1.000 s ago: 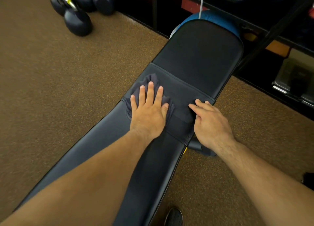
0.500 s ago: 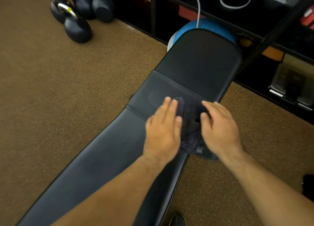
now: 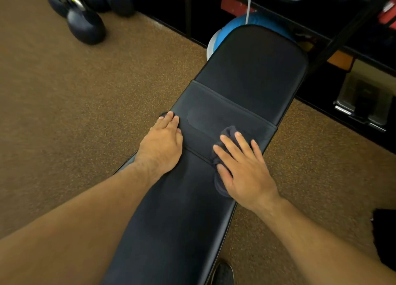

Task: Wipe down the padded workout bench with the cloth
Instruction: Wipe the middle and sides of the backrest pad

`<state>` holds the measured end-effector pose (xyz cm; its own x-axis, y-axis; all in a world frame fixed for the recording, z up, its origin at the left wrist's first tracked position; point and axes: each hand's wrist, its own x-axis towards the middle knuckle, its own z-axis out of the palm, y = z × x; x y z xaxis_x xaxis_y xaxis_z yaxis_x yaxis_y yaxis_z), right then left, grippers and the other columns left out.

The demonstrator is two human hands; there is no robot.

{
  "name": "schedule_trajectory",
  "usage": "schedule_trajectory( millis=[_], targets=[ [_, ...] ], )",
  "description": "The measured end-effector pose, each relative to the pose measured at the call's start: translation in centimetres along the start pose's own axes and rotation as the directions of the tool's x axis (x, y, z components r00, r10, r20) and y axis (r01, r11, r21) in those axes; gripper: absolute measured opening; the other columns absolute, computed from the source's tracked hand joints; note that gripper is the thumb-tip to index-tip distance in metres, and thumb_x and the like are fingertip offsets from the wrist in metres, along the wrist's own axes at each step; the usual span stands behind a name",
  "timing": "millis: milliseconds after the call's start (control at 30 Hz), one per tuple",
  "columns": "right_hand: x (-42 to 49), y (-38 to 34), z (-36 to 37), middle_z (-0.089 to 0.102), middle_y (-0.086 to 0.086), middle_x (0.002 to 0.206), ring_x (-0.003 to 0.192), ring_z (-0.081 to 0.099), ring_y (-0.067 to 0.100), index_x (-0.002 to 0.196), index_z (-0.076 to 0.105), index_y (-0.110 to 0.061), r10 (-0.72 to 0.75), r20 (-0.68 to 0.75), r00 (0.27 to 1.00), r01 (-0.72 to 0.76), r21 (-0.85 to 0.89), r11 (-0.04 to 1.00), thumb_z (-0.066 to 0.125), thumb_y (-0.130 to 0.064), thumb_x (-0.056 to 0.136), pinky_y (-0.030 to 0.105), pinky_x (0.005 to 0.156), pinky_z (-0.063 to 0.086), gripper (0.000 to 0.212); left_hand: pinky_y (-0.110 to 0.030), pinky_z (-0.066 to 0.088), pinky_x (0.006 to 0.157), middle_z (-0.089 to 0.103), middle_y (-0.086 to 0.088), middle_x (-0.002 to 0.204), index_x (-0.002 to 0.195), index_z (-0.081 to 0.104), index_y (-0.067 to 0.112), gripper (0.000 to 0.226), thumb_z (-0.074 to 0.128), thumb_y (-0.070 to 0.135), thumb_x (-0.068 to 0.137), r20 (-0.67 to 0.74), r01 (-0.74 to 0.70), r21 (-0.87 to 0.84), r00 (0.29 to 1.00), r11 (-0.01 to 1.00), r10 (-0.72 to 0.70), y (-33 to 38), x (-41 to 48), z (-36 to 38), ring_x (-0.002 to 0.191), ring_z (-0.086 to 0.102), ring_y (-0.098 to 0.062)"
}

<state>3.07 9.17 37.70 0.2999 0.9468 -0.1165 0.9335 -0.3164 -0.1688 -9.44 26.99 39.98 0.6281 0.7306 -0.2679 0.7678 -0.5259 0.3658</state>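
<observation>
The black padded workout bench runs from the bottom centre up to the back right, with a seam band across its middle. A dark cloth lies bunched on the right side of that band. My right hand presses flat on the cloth with fingers spread, and cloth shows past my fingertips and beside my thumb. My left hand rests flat on the bench's left edge, fingers together, with nothing in it.
Black kettlebells stand on the brown carpet at the back left. A blue ball sits behind the bench head, against a dark shelving rack. A shoe shows under the bench at the bottom. A dark object lies at the right edge.
The cloth has gone from under my left hand to under my right hand on the bench's right side. My left hand has moved to the left edge.
</observation>
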Motion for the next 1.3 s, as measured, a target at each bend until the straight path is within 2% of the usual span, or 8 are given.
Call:
schedule_trajectory(
  millis=[200, 467, 700, 833, 1000, 1100, 1167, 1300],
  targets=[
    [-0.7, 0.2, 0.4, 0.036, -0.003, 0.152, 0.146, 0.016, 0.026, 0.140, 0.046, -0.023, 0.021, 0.006, 1.000, -0.021, -0.017, 1.000, 0.027, -0.040, 0.099, 0.052, 0.116, 0.016, 0.048, -0.036, 0.009, 0.119, 0.010, 0.001, 0.160, 0.151, 0.020, 0.015, 0.050, 0.025, 0.027, 0.103, 0.067, 0.032, -0.028, 0.997, 0.999, -0.030, 0.4, 0.1, -0.1, 0.147, 0.007, -0.016],
    [7.8, -4.1, -0.4, 0.017, -0.003, 0.160, 0.148, -0.001, 0.023, 0.148, 0.030, -0.022, -0.183, 0.034, 0.982, 0.185, -0.046, 0.982, 0.026, -0.040, 0.103, 0.043, 0.119, 0.000, 0.048, -0.028, 0.012, 0.118, 0.025, 0.000, 0.157, 0.146, 0.036, 0.014, 0.048, 0.032, 0.017, 0.099, 0.011, -0.014, -0.158, 1.000, 0.987, 0.016, -1.0, 0.3, -0.8, 0.145, 0.019, -0.014],
    [0.0, 0.5, 0.0, 0.031, -0.005, 0.155, 0.147, 0.015, 0.022, 0.143, 0.043, -0.025, -0.103, -0.001, 0.995, 0.103, -0.042, 0.994, 0.033, -0.044, 0.099, 0.053, 0.115, 0.017, 0.048, -0.024, 0.008, 0.115, 0.018, 0.005, 0.159, 0.150, 0.029, 0.017, 0.049, 0.028, 0.020, 0.100, 0.030, 0.009, -0.127, 1.000, 0.992, -0.005, -0.5, 0.1, -0.5, 0.146, 0.012, -0.011],
    [0.2, 0.3, 0.2, 0.036, -0.003, 0.152, 0.145, 0.019, 0.025, 0.139, 0.048, -0.023, -0.098, 0.016, 0.995, 0.099, -0.057, 0.993, 0.030, -0.042, 0.099, 0.053, 0.114, 0.021, 0.048, -0.024, 0.010, 0.117, 0.026, 0.007, 0.156, 0.146, 0.038, 0.019, 0.047, 0.030, 0.019, 0.099, 0.034, 0.017, -0.210, 0.999, 0.977, -0.010, -0.9, 0.3, -1.1, 0.144, 0.019, -0.008],
    [5.3, -2.4, 0.0, 0.041, 0.002, 0.150, 0.143, 0.024, 0.029, 0.137, 0.051, -0.017, -0.219, -0.008, 0.976, 0.217, -0.093, 0.972, 0.032, -0.039, 0.099, 0.049, 0.116, 0.020, 0.048, -0.013, 0.020, 0.106, 0.039, 0.017, 0.148, 0.137, 0.052, 0.026, 0.045, 0.035, 0.019, 0.096, 0.048, 0.057, -0.391, 0.998, 0.918, -0.041, -2.0, 0.8, -1.9, 0.136, 0.034, -0.004],
    [9.2, -5.3, -0.1, 0.030, 0.003, 0.156, 0.146, 0.013, 0.029, 0.144, 0.040, -0.015, -0.258, -0.001, 0.966, 0.257, -0.044, 0.965, 0.036, -0.035, 0.101, 0.045, 0.118, 0.009, 0.048, -0.014, 0.022, 0.106, 0.047, 0.012, 0.144, 0.134, 0.055, 0.027, 0.045, 0.036, 0.019, 0.094, 0.064, 0.076, -0.471, 0.997, 0.879, -0.052, -2.9, 1.2, -1.8, 0.134, 0.039, -0.006],
    [10.7, -6.5, 0.0, 0.027, 0.002, 0.157, 0.147, 0.010, 0.028, 0.146, 0.036, -0.015, -0.249, -0.020, 0.968, 0.248, -0.036, 0.968, 0.034, -0.034, 0.103, 0.044, 0.118, 0.007, 0.047, -0.022, 0.025, 0.112, 0.053, 0.009, 0.139, 0.133, 0.055, 0.026, 0.046, 0.038, 0.020, 0.091, 0.077, 0.125, -0.583, 0.992, 0.803, -0.099, -3.5, 1.7, -1.8, 0.130, 0.044, -0.006],
    [9.2, -5.9, 0.4, 0.043, 0.006, 0.148, 0.142, 0.027, 0.029, 0.135, 0.051, -0.012, -0.217, -0.089, 0.972, 0.215, -0.031, 0.976, 0.046, -0.029, 0.099, 0.048, 0.115, 0.022, 0.041, -0.029, 0.028, 0.114, 0.064, 0.013, 0.124, 0.134, 0.053, 0.022, 0.045, 0.045, 0.022, 0.090, 0.171, 0.224, -0.773, 0.975, 0.594, -0.145, -4.1, 2.3, -2.0, 0.121, 0.051, 0.001]
  ],
)
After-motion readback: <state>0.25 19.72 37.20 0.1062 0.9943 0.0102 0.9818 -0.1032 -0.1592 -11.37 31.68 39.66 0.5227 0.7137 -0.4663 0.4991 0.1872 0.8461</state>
